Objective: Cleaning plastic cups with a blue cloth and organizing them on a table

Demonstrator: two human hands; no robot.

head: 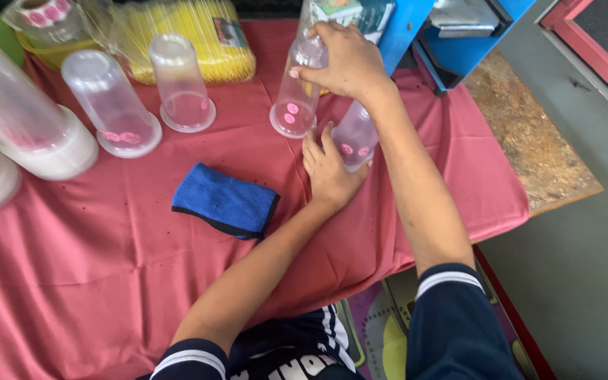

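My right hand (343,60) grips the upturned bottom of a clear plastic cup (295,98) that stands mouth-down on the red tablecloth (107,267), with pink round stickers showing near its rim. My left hand (328,169) rests on the cloth and holds a second clear cup (355,137) lying against its fingers, also with pink stickers. My right forearm crosses above this second cup.
Two more upside-down clear cups (110,102) (181,83) stand at the left. Tall stacks of cups (22,116) lie at the far left. A folded blue cloth (225,200), a yellow bag of straws (191,35), a sticker roll (40,10) and a blue machine (452,35) are nearby.
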